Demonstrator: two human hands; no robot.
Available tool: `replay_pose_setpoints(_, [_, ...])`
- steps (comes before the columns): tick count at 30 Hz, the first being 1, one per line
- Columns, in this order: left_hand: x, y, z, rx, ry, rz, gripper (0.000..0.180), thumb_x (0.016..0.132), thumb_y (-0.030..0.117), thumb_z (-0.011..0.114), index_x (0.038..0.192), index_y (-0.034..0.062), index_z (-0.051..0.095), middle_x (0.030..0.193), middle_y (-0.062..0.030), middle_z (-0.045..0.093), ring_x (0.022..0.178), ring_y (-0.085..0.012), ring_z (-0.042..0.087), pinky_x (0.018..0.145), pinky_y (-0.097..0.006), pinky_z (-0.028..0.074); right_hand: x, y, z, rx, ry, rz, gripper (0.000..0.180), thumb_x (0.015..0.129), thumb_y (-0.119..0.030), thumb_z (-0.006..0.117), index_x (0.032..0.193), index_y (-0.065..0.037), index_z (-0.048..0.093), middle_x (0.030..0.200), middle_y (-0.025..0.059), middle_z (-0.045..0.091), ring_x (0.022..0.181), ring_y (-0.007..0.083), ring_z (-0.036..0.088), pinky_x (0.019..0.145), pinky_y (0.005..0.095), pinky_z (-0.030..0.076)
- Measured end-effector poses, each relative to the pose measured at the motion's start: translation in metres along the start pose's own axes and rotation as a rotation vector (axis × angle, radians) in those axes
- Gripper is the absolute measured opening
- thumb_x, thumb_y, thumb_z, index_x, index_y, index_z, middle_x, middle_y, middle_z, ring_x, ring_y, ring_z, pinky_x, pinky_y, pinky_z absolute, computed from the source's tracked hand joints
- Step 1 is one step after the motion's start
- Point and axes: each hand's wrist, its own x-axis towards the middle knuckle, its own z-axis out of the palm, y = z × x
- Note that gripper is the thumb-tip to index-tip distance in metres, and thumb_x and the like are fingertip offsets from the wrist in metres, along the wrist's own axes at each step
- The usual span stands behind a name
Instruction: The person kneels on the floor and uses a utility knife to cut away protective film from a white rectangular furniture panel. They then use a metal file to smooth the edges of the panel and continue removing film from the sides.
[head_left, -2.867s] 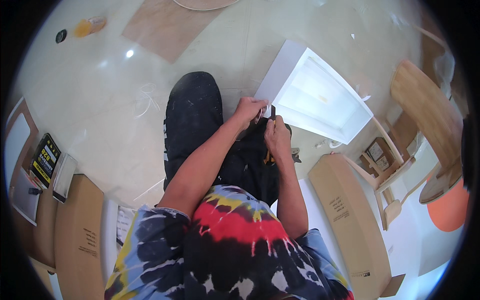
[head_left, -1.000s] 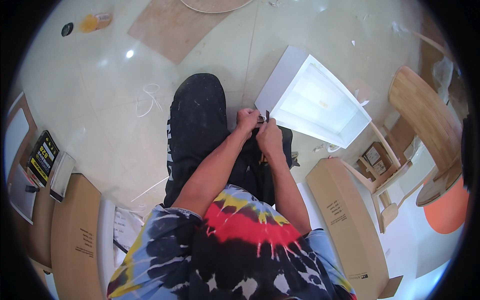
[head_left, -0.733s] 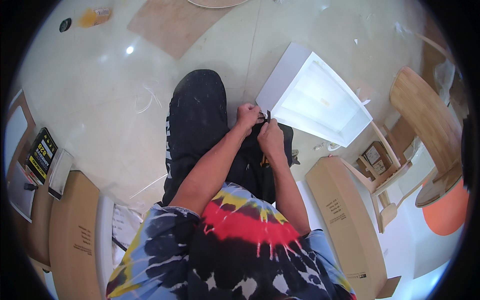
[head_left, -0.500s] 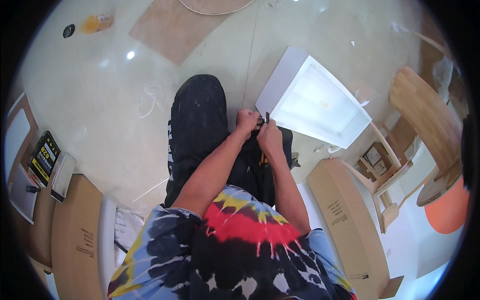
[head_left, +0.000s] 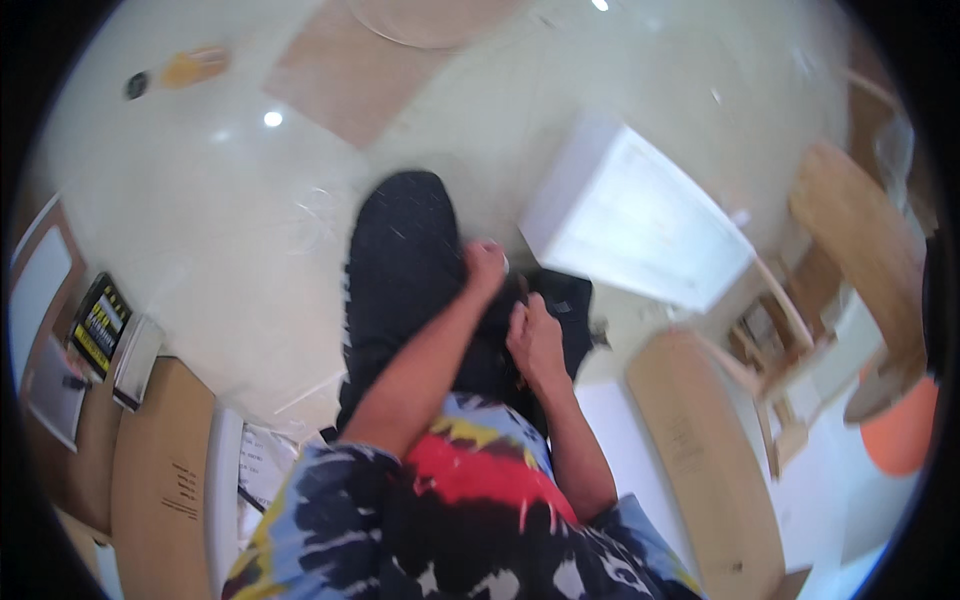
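Note:
Over my black-trousered legs (head_left: 405, 245), both hands are closed and stand a little apart. My left hand (head_left: 485, 264) is a loose fist above the gap beside the left knee. A small pale spot shows at its finger edge, too blurred to name. Nearer to my body, my right hand (head_left: 537, 338) grips a thin dark piece (head_left: 523, 288) that sticks up past the thumb. Its kind is not clear through the blur. Just beyond the hands, to the right, a white open box-shaped drawer (head_left: 655, 225) rests on the floor.
At right stand a wooden chair (head_left: 860, 240) and a long cardboard box (head_left: 690, 450). Another cardboard box (head_left: 165, 470) and a black-and-yellow package (head_left: 100, 325) lie at left. Far off are an orange bottle (head_left: 195, 67) and a brown board (head_left: 350, 75) on the tiled floor.
My hands, which were together, have come apart. The right one has drawn back toward my body with the thin dark piece. The whole view has shifted slightly and blurred.

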Motion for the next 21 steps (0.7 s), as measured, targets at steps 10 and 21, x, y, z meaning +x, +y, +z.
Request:
replay_pose_setpoints(10, [-0.022,0.047,-0.047,0.502,-0.383,0.116,0.039,0.091,0.037,0.060,0.100,0.0006,0.070,0.106,-0.0236,0.069,0.105,-0.0444,0.064,0.091,-0.051,0.050,-0.025,0.183,-0.073,0.521,0.349,0.503,0.020,0.101,-0.023,0.050,0.102,-0.003,0.050,0.068,0.0085,0.058,0.052,0.0166,0.062,0.049,0.0330,0.052])
replay_pose_setpoints(21, [-0.054,0.117,-0.005,0.179,-0.297,-0.121,0.036,0.093,0.027,0.062,0.104,-0.0076,0.062,0.088,-0.0181,0.067,0.087,-0.0328,0.066,0.079,-0.043,0.049,-0.090,0.248,0.031,0.566,0.197,0.718,0.023,0.094,-0.018,0.052,0.111,-0.002,0.053,0.089,0.0245,0.067,0.077,0.0395,0.070,0.071,0.0472,0.054])
